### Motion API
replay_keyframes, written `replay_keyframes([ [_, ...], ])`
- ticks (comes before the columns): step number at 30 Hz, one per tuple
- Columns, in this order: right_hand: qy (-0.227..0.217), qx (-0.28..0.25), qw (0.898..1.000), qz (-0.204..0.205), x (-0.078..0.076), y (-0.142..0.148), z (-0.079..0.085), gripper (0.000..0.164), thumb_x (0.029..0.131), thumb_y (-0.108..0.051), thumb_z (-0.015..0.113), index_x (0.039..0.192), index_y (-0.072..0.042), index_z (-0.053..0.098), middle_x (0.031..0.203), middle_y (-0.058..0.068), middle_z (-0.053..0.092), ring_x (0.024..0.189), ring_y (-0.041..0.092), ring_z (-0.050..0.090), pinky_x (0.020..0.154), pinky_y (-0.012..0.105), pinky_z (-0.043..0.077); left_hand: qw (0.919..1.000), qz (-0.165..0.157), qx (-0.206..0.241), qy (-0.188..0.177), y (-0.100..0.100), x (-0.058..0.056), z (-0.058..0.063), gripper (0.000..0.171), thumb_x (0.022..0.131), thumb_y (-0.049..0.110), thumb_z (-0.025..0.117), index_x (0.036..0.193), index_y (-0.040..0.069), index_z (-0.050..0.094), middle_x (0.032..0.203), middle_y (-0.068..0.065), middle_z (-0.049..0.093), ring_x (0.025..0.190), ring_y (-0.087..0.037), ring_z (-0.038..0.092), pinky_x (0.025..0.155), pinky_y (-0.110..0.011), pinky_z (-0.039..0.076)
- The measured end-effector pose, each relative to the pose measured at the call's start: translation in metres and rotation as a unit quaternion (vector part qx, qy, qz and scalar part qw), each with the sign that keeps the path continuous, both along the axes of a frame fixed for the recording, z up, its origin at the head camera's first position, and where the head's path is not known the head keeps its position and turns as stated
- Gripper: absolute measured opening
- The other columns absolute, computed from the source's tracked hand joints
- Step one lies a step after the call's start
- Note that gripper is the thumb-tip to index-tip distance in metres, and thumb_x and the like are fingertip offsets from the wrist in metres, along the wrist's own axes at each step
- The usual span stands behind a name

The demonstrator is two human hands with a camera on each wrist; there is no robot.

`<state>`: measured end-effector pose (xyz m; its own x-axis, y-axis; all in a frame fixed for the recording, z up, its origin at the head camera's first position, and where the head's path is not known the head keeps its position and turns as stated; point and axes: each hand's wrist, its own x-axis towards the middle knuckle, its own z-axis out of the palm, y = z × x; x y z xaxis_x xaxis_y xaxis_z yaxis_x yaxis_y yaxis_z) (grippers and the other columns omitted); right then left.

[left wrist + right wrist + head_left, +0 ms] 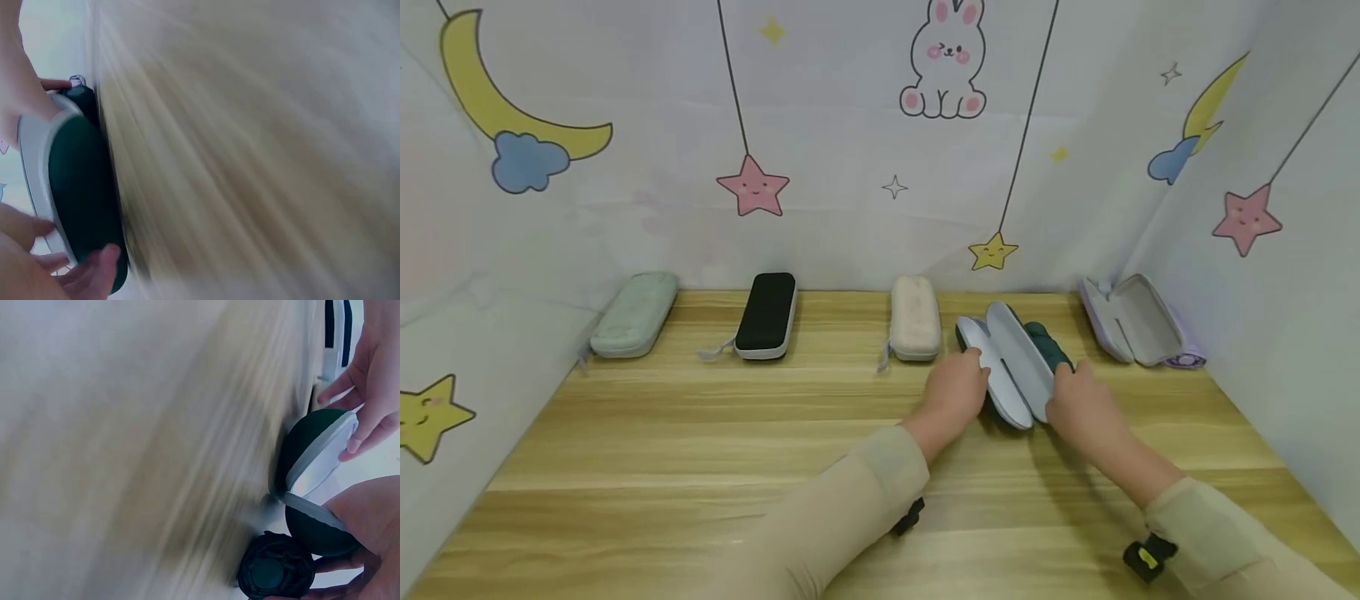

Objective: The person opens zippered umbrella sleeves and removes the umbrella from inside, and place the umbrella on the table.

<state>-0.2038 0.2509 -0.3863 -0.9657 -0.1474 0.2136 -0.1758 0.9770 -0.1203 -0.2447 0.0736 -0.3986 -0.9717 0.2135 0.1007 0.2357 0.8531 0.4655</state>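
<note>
An oblong dark green zip case (1026, 354) lies spread open on the table, its pale grey lining facing up. My left hand (953, 396) pinches the rim of its left half, thumb inside and fingers against the green shell (84, 187). The right half's edge is held by my right hand (1086, 408), whose thumb side covers part of it in the right wrist view. Just right of the case lies a rolled dark green folding umbrella (1047, 343), its round end (267, 573) close to my right fingertips; whether they touch it I cannot tell.
Along the back wall sit closed cases: mint (636, 317), black (766, 312) and cream (915, 318). At the right, a lilac case (1138, 321) stands open beside a rolled purple umbrella (1186, 354). A printed cloth wall (850, 108) bounds the wooden table (700, 442).
</note>
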Motion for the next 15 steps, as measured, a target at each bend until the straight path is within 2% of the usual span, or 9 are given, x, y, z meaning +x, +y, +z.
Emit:
replay_keyframes([
  [2, 0.001, 0.004, 1.0, 0.005, -0.007, 0.001, -0.001, 0.019, 0.077, 0.002, 0.06, 0.081, 0.01, 0.044, 0.087, 0.034, 0.045, 0.055, 0.038, 0.051, 0.045, 0.05, 0.046, 0.9993, -0.01, 0.001, -0.036, 0.003, -0.002, -0.002, 0.059, 0.097, 0.042, 0.058, 0.143, 0.007, 0.047, 0.123, -0.011, 0.063, 0.108, -0.021, 0.061, 0.082, -0.032, 0.051],
  [4, -0.007, 0.009, 1.0, 0.005, -0.014, 0.001, -0.001, 0.02, 0.078, 0.0, 0.061, 0.081, 0.01, 0.044, 0.083, 0.03, 0.044, 0.058, 0.037, 0.051, 0.047, 0.049, 0.047, 0.997, -0.024, 0.021, -0.071, 0.006, -0.003, -0.004, 0.08, 0.093, 0.049, 0.061, 0.152, 0.006, 0.03, 0.138, -0.014, 0.053, 0.119, -0.023, 0.055, 0.089, -0.032, 0.049],
  [7, -0.033, 0.013, 0.999, -0.005, -0.025, 0.002, 0.001, 0.022, 0.081, -0.002, 0.062, 0.083, 0.011, 0.044, 0.085, 0.031, 0.044, 0.062, 0.038, 0.052, 0.049, 0.049, 0.048, 0.9924, -0.05, 0.046, -0.102, 0.009, -0.009, -0.009, 0.102, 0.087, 0.054, 0.066, 0.156, 0.005, 0.01, 0.151, -0.018, 0.036, 0.129, -0.024, 0.048, 0.096, -0.03, 0.044],
  [10, -0.054, 0.013, 0.998, -0.019, -0.037, 0.002, 0.005, 0.025, 0.083, -0.005, 0.062, 0.085, 0.013, 0.044, 0.088, 0.034, 0.044, 0.061, 0.041, 0.054, 0.052, 0.052, 0.049, 0.9903, -0.075, 0.049, -0.106, 0.009, -0.018, -0.009, 0.106, 0.085, 0.052, 0.07, 0.156, 0.004, 0.006, 0.154, -0.019, 0.03, 0.131, -0.025, 0.046, 0.098, -0.029, 0.043],
  [15, -0.088, 0.011, 0.995, -0.032, -0.056, 0.002, 0.01, 0.046, 0.086, -0.019, 0.069, 0.097, 0.021, 0.048, 0.096, 0.039, 0.044, 0.072, 0.047, 0.057, 0.062, 0.055, 0.05, 0.9882, -0.101, 0.053, -0.102, 0.005, -0.035, -0.005, 0.098, 0.09, 0.039, 0.07, 0.154, -0.002, 0.008, 0.15, -0.013, 0.039, 0.122, -0.019, 0.053, 0.093, -0.025, 0.044],
])
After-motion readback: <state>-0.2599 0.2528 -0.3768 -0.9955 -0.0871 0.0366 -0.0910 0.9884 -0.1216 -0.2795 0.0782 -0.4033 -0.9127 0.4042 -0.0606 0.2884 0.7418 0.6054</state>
